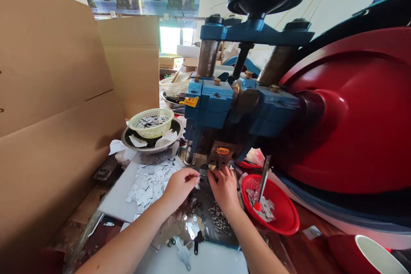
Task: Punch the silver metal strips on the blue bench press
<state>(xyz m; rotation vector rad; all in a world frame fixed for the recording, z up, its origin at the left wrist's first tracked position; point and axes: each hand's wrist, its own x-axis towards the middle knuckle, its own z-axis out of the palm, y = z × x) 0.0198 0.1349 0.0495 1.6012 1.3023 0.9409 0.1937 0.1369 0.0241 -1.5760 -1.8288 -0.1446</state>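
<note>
Nearest the camera, on the worktop [199, 261], lie loose metal pieces and a cluster of small rivets [220, 219], just in front of the blue press [221, 111]. Both hands meet right below the press's die [222, 153]. The left hand [180, 184] has its fingers pinched narrow around a small metal plate [201, 174]; the right hand [225, 188] is curled close against the same piece, though what it grips, if anything, I cannot tell.

To the left of the press a scatter of flat metal tags [150, 182] covers a white board. To the right of it sits a red dish [272, 205] holding a few more pieces and a red-handled tool [261, 184]. Left of the press and further back, a cream basket [151, 122] of tags rests in a steel bowl [150, 141].

The risk I judge greatest: the fingertips sit almost under the die, so a stroke of the press could crush them. A plate seated slightly askew would also be punched off-centre.
</note>
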